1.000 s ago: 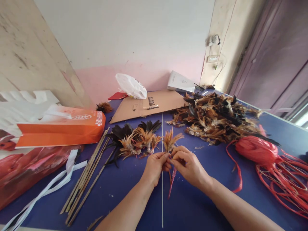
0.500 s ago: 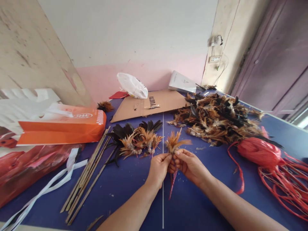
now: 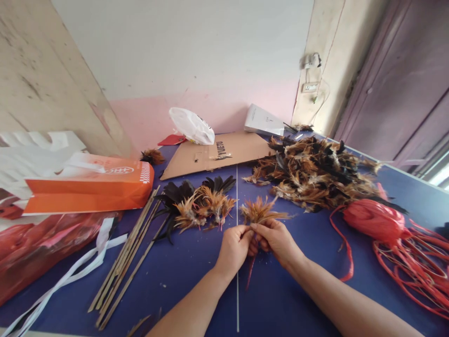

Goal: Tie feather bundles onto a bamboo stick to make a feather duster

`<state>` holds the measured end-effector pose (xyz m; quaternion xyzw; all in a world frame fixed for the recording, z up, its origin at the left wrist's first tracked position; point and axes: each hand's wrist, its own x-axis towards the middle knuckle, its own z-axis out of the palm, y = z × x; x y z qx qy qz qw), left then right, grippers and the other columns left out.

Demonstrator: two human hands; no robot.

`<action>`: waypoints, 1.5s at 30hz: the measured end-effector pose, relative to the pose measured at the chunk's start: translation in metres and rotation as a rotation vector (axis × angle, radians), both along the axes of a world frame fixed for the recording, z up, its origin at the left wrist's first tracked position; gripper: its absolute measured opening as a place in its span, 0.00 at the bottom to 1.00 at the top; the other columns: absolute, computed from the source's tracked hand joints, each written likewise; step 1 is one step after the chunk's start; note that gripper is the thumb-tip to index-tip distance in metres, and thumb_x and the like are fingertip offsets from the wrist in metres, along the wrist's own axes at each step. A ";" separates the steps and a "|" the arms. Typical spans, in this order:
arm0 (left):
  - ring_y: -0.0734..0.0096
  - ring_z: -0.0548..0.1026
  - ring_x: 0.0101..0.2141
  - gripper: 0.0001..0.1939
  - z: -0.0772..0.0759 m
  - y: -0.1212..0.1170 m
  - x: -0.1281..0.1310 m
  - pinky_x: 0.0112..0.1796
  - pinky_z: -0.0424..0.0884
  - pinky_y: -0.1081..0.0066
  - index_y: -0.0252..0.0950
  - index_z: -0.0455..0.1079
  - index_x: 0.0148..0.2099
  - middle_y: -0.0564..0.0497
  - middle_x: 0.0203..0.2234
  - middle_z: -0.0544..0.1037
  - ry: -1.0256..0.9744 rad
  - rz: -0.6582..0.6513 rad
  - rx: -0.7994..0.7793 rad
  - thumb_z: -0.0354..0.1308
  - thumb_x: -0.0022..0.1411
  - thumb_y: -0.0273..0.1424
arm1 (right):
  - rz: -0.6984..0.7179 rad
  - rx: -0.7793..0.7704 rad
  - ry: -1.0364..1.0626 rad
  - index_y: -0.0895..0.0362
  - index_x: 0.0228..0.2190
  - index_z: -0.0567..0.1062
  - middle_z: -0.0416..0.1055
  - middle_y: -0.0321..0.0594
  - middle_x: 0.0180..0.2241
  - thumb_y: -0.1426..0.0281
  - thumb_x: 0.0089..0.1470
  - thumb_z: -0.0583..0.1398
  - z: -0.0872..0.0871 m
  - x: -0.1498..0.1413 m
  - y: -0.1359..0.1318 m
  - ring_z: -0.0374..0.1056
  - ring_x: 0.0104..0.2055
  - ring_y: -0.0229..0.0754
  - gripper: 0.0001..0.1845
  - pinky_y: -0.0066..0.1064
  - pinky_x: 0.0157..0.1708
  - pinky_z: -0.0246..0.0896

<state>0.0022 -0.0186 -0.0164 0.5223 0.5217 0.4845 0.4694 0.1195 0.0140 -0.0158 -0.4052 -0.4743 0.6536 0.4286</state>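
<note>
Over the blue table, a bunch of brown feathers (image 3: 261, 210) fans out above my fingertips. My left hand (image 3: 235, 245) pinches its base. My right hand (image 3: 275, 238) grips the same base from the other side, thumb and finger pressed together. A thin strip of pink-red twine (image 3: 250, 274) hangs below my hands; the feather ends are hidden in my fingers. Just beyond my left hand lie small tied feather bunches (image 3: 205, 206), black and brown, with pink ends. To the right spreads a large heap of loose feathers (image 3: 315, 173).
Red plastic twine (image 3: 375, 220) lies at right, its strands trailing over the table. Bamboo sticks (image 3: 126, 257) and white strips (image 3: 80, 264) are at left, beside an orange paper bag (image 3: 87, 192). A cardboard sheet (image 3: 242, 145), white plastic bag (image 3: 192, 126) and white box (image 3: 263, 120) stand at the back.
The held feathers have spread wider and lean more to the right. My right thumb has shifted left to meet my left fingers, and the hanging twine shows less.
</note>
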 end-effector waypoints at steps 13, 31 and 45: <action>0.74 0.69 0.17 0.12 0.026 -0.007 -0.031 0.17 0.62 0.77 0.34 0.69 0.23 0.54 0.14 0.68 0.418 -0.158 -0.070 0.52 0.53 0.34 | 0.104 -0.090 -0.078 0.58 0.19 0.63 0.59 0.27 0.10 0.66 0.40 0.62 -0.001 0.009 0.007 0.47 0.09 0.25 0.12 0.20 0.09 0.38; 0.72 0.73 0.23 0.15 0.016 0.001 -0.027 0.26 0.68 0.74 0.29 0.73 0.31 0.47 0.21 0.75 -0.081 -0.258 -0.078 0.57 0.53 0.38 | 0.278 -0.273 0.009 0.60 0.21 0.65 0.58 0.27 0.10 0.66 0.42 0.60 -0.001 0.012 0.009 0.45 0.09 0.24 0.11 0.19 0.10 0.34; 0.77 0.68 0.19 0.11 -0.002 0.010 -0.025 0.20 0.63 0.77 0.30 0.73 0.31 0.52 0.18 0.73 0.099 -0.152 -0.115 0.60 0.48 0.34 | 0.115 0.061 -0.035 0.58 0.31 0.64 0.60 0.26 0.15 0.68 0.43 0.57 0.000 0.006 0.000 0.54 0.14 0.28 0.11 0.21 0.15 0.46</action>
